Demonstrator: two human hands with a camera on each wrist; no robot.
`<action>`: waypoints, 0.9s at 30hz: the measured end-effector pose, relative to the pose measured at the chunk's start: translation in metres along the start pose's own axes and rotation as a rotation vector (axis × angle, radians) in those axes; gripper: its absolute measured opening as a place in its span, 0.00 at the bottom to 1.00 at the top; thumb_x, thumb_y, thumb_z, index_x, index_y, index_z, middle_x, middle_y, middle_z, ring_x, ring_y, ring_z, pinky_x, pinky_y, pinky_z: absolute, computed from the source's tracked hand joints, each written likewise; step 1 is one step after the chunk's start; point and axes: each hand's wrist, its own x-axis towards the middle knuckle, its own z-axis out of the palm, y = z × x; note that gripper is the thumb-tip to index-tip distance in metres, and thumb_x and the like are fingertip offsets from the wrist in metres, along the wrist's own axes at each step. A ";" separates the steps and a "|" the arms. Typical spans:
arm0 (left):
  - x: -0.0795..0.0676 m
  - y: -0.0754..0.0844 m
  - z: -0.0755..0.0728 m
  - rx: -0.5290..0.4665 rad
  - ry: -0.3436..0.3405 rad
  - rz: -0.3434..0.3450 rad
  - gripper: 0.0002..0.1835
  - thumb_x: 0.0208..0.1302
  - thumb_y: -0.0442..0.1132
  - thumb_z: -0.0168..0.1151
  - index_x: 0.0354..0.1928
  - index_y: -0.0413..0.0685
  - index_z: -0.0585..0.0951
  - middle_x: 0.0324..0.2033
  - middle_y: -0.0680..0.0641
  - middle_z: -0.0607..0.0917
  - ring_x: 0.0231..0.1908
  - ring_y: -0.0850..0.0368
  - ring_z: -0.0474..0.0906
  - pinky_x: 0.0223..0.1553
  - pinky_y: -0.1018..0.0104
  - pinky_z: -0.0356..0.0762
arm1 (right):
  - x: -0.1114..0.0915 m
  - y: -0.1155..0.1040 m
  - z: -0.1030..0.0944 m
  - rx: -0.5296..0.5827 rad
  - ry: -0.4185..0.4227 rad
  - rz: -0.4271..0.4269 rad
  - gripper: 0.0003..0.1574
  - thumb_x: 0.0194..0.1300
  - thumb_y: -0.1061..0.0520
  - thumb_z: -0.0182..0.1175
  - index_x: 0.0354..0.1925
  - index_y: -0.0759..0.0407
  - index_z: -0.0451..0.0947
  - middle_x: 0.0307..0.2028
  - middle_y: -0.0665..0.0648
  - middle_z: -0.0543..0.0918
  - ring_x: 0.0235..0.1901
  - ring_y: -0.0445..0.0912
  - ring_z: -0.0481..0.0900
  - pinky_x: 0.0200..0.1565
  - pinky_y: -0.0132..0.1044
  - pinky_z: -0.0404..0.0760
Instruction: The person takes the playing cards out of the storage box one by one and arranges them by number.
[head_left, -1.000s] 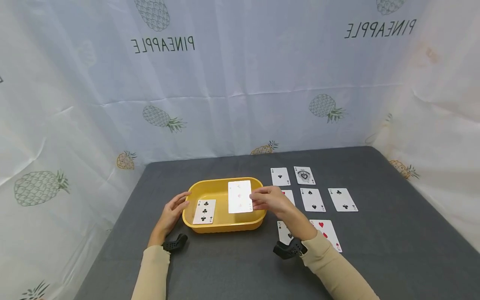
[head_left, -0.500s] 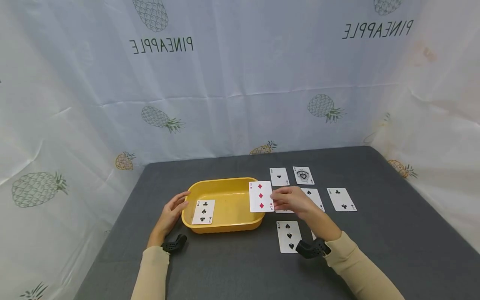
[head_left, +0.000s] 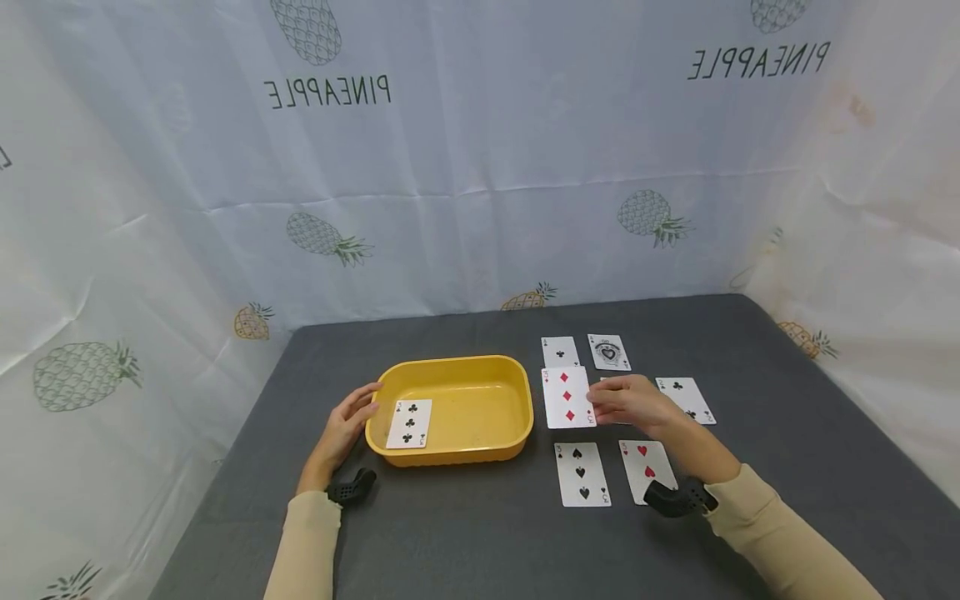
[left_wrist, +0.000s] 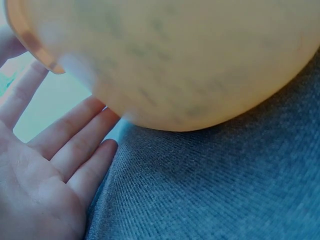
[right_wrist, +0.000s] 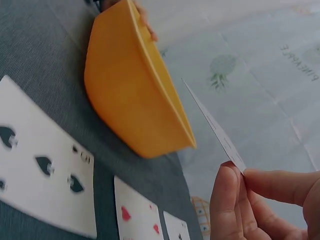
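My right hand (head_left: 630, 402) pinches a playing card, the three of diamonds (head_left: 567, 397), between thumb and fingertips. The card hangs right of the yellow plastic bin (head_left: 450, 457), partly over other cards; in the right wrist view the three of diamonds (right_wrist: 217, 127) shows nearly edge-on. At the bin's left end, my left hand (head_left: 343, 429) touches the rim. The left wrist view shows fairly straight fingers (left_wrist: 80, 145) against the wall of the bin (left_wrist: 190, 70). Inside the bin's left side lies the three of clubs (head_left: 408, 423), face up.
On the dark cloth, face-up cards lie right of the bin: an ace of clubs (head_left: 560, 351), an ornate ace (head_left: 609, 352), a two of clubs (head_left: 685, 400), a three of spades (head_left: 582, 475) and a three of hearts (head_left: 643, 467). My right hand hides others. A pineapple curtain (head_left: 480, 167) hangs behind.
My right hand has carried the three of diamonds rightward, from above the bin to over the cards beside it. The left hand stays at the bin's left end.
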 end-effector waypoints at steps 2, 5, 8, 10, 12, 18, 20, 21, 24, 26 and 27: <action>0.000 0.000 0.000 -0.006 -0.002 0.005 0.27 0.72 0.37 0.51 0.67 0.30 0.61 0.52 0.69 0.76 0.52 0.77 0.74 0.49 0.81 0.75 | -0.003 0.003 -0.007 -0.011 -0.001 0.010 0.29 0.68 0.57 0.58 0.56 0.80 0.69 0.30 0.47 0.80 0.30 0.37 0.79 0.38 0.29 0.84; 0.000 0.000 0.000 -0.004 0.000 0.003 0.27 0.72 0.37 0.51 0.67 0.30 0.61 0.51 0.69 0.76 0.51 0.76 0.75 0.49 0.80 0.75 | -0.006 0.008 -0.017 -0.029 -0.009 0.029 0.30 0.67 0.56 0.58 0.57 0.80 0.68 0.30 0.47 0.80 0.30 0.37 0.79 0.37 0.29 0.84; -0.001 0.000 0.000 -0.002 0.000 0.001 0.27 0.72 0.37 0.51 0.67 0.31 0.61 0.51 0.68 0.76 0.52 0.76 0.75 0.49 0.80 0.75 | -0.009 0.013 -0.027 -0.047 -0.021 0.062 0.28 0.67 0.57 0.58 0.55 0.79 0.69 0.29 0.47 0.80 0.29 0.37 0.79 0.36 0.28 0.84; -0.001 0.001 0.001 -0.001 0.001 -0.002 0.27 0.72 0.37 0.51 0.67 0.31 0.61 0.51 0.68 0.76 0.52 0.76 0.75 0.49 0.80 0.75 | -0.012 0.016 -0.033 -0.061 -0.043 0.067 0.28 0.67 0.57 0.58 0.55 0.79 0.70 0.29 0.46 0.80 0.28 0.37 0.79 0.36 0.28 0.84; -0.001 0.001 0.001 -0.002 0.005 -0.005 0.27 0.72 0.37 0.51 0.67 0.30 0.61 0.51 0.68 0.76 0.52 0.76 0.75 0.49 0.80 0.75 | -0.016 0.020 -0.038 -0.074 -0.065 0.069 0.27 0.67 0.57 0.58 0.54 0.79 0.70 0.29 0.46 0.80 0.28 0.37 0.79 0.36 0.28 0.84; -0.002 0.002 0.002 -0.002 0.012 -0.016 0.27 0.72 0.37 0.51 0.67 0.30 0.61 0.51 0.67 0.76 0.52 0.75 0.75 0.50 0.80 0.75 | -0.027 0.028 -0.049 -0.097 -0.107 0.068 0.29 0.68 0.57 0.58 0.54 0.82 0.68 0.28 0.45 0.80 0.27 0.36 0.78 0.35 0.27 0.83; -0.001 0.002 0.003 0.000 0.015 -0.024 0.27 0.72 0.37 0.51 0.67 0.31 0.61 0.51 0.68 0.76 0.51 0.75 0.75 0.49 0.80 0.75 | -0.030 0.032 -0.054 -0.102 -0.121 0.072 0.28 0.68 0.57 0.57 0.54 0.82 0.68 0.28 0.46 0.80 0.28 0.36 0.78 0.35 0.27 0.83; -0.001 0.002 0.003 0.002 0.015 -0.027 0.27 0.72 0.37 0.51 0.68 0.31 0.61 0.51 0.68 0.76 0.51 0.76 0.74 0.49 0.81 0.75 | -0.031 0.033 -0.057 -0.103 -0.125 0.079 0.28 0.68 0.57 0.58 0.53 0.81 0.69 0.29 0.46 0.80 0.28 0.36 0.78 0.36 0.28 0.83; -0.001 0.002 0.003 0.006 0.015 -0.034 0.27 0.72 0.37 0.51 0.68 0.31 0.61 0.50 0.69 0.76 0.51 0.77 0.74 0.49 0.81 0.74 | -0.034 0.039 -0.065 -0.104 -0.133 0.105 0.26 0.68 0.57 0.57 0.52 0.79 0.71 0.30 0.46 0.80 0.30 0.37 0.78 0.37 0.28 0.83; -0.002 0.002 0.002 0.009 0.017 -0.033 0.27 0.72 0.37 0.51 0.68 0.31 0.61 0.50 0.69 0.76 0.51 0.77 0.74 0.49 0.81 0.74 | -0.036 0.044 -0.071 -0.106 -0.138 0.122 0.25 0.68 0.56 0.57 0.52 0.78 0.71 0.31 0.46 0.80 0.30 0.37 0.79 0.37 0.29 0.83; -0.002 0.002 0.002 0.011 0.016 -0.033 0.27 0.72 0.37 0.51 0.68 0.31 0.61 0.50 0.69 0.76 0.51 0.77 0.74 0.50 0.81 0.74 | -0.037 0.045 -0.074 -0.105 -0.140 0.132 0.25 0.68 0.56 0.57 0.52 0.77 0.71 0.31 0.46 0.80 0.30 0.37 0.79 0.37 0.29 0.83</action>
